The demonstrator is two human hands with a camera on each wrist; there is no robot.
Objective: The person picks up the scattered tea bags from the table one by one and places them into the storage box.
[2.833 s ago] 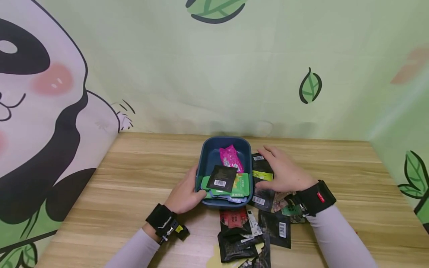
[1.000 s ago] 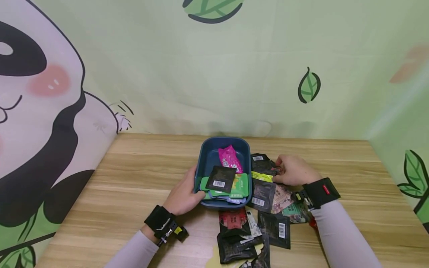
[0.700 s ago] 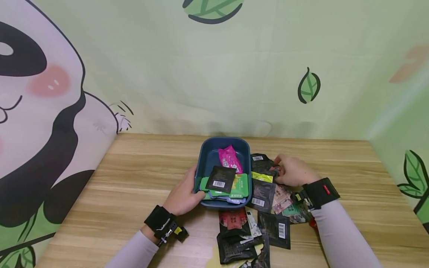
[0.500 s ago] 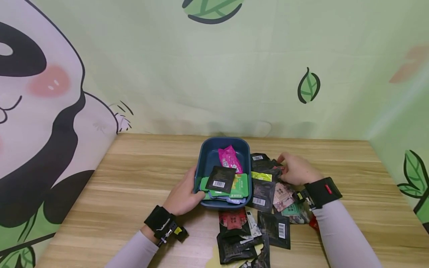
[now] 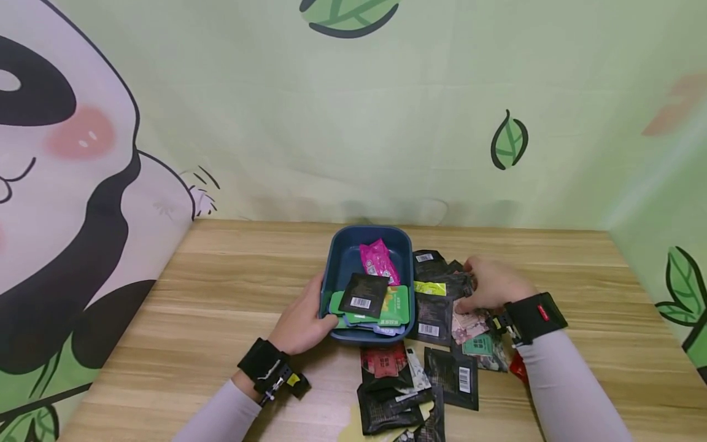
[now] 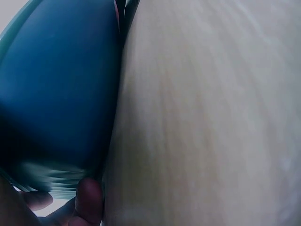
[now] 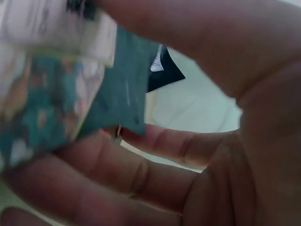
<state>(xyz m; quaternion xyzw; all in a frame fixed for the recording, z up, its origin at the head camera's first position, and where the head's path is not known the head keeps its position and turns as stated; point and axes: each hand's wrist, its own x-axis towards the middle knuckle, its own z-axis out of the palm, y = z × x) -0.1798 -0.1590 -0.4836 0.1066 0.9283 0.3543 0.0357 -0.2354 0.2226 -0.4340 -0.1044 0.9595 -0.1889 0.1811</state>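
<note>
A dark blue bin (image 5: 345,255) stands on the wooden table (image 5: 232,276). My left hand (image 5: 301,322) grips its near left side, thumb over the rim; the left wrist view shows fingertips under the bin wall (image 6: 56,84). Inside lie a pink packet (image 5: 378,261), a black sachet (image 5: 364,296) and green packets (image 5: 396,306). Right of the bin, my right hand (image 5: 497,283) holds the edge of overlapping sachets (image 5: 457,285), thumb above and fingers below. In the right wrist view a patterned sachet (image 7: 51,99) lies between them; how many are held is unclear.
More sachets lie before the bin: a red and black one (image 5: 385,363), a barcoded black one (image 5: 454,377) and several piled black ones (image 5: 389,412). A green-labelled sachet (image 5: 477,345) and a red item (image 5: 518,367) lie near my right wrist. A printed cloth (image 5: 353,135) hangs behind.
My right hand, spread over the sachets beside the bin at first, has curled its fingers at their edge and shifted slightly right; those sachets have moved a little. My left hand stays on the bin.
</note>
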